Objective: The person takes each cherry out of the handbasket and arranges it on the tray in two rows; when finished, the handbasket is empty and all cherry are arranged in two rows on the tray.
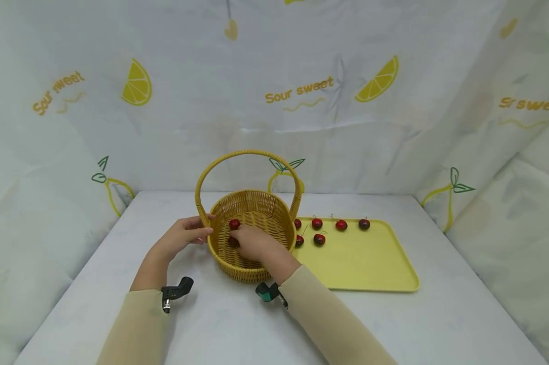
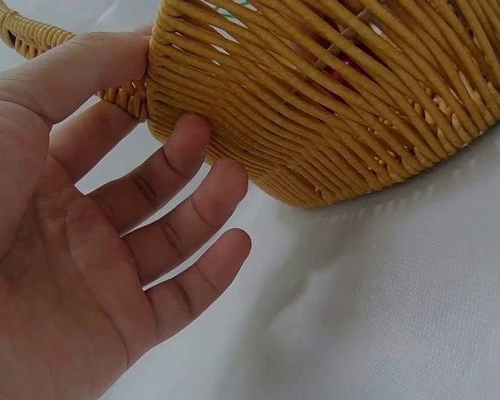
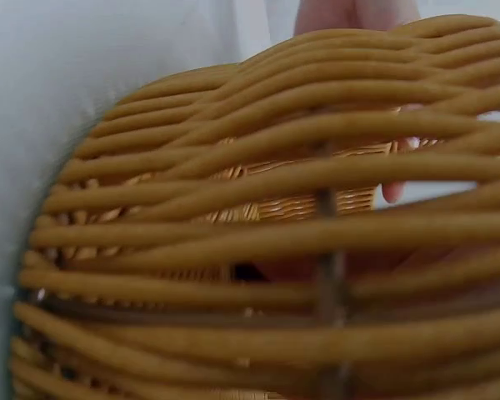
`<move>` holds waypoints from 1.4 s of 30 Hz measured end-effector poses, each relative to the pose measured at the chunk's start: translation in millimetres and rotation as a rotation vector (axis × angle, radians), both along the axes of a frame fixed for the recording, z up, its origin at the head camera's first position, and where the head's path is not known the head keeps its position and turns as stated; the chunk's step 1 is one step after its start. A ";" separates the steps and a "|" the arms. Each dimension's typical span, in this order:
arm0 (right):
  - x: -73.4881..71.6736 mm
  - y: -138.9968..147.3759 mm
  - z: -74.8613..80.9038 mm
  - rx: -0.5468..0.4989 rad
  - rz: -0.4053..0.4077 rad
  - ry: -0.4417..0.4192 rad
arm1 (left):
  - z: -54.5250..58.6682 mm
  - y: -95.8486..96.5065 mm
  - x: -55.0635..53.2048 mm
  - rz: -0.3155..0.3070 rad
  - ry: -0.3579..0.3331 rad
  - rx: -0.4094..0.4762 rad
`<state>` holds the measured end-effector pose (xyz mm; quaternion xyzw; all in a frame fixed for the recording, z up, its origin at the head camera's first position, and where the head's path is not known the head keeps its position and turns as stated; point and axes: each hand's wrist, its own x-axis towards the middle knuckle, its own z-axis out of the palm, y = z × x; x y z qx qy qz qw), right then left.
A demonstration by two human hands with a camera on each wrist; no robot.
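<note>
A yellow-brown wicker basket (image 1: pixel 249 274) with a tall arched handle stands on the white table. At its left side, by the foot of the handle, my left hand (image 1: pixel 183 235) grips the rim; in the left wrist view thumb and forefinger pinch it while the other fingers spread loosely. Reaching over the front right of the rim, my right hand (image 1: pixel 256 243) is down inside the basket. A red cherry (image 1: pixel 234 224) shows right at its fingers, and a darker cherry (image 1: pixel 233 242) just below them. Its fingertips are hidden, and I cannot tell whether they pinch a cherry.
Right of the basket lies a yellow tray (image 1: pixel 370 263), partly behind it. Several cherries with stems, among them one cherry (image 1: pixel 341 225) near the back edge, lie on its left and rear part. A printed white curtain (image 1: pixel 210 111) hangs behind the table (image 1: pixel 219 324).
</note>
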<state>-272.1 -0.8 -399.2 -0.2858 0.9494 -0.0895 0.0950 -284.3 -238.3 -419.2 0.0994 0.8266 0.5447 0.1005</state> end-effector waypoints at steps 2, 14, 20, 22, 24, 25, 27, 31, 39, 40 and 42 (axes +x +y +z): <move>-1.2 -0.4 -0.8 0.017 0.001 0.019 | 0.1 0.1 -0.4 -0.001 0.001 -0.001; 11.9 24.6 12.6 -0.195 -0.039 -0.051 | -1.3 -1.0 -1.0 0.000 0.018 0.008; 22.2 62.9 27.7 -0.446 -0.093 -0.112 | 0.5 -3.7 2.4 0.005 0.011 -0.001; 22.4 76.2 31.8 -0.518 -0.112 -0.137 | 1.3 -5.5 3.1 -0.001 0.012 -0.002; 22.0 90.6 36.1 -0.573 -0.141 -0.156 | 1.6 -6.4 3.2 -0.006 0.016 0.001; 21.9 98.4 38.9 -0.595 -0.150 -0.165 | 1.5 -6.8 3.2 -0.006 0.016 0.002; 21.7 115.6 44.3 -0.638 -0.170 -0.184 | 0.9 -7.3 3.0 -0.008 0.017 0.003; 22.3 155.1 50.8 -0.690 -0.227 -0.213 | 0.4 -6.8 3.1 -0.013 0.016 0.001; 15.2 226.6 28.7 -0.664 -0.470 -0.138 | 1.5 -4.3 3.8 -0.022 0.023 -0.009; 13.8 232.7 23.6 -0.656 -0.504 -0.136 | 1.7 -4.0 3.7 -0.022 0.023 -0.008; 11.1 242.6 12.9 -0.643 -0.560 -0.146 | 2.1 -3.2 3.6 -0.025 0.025 -0.005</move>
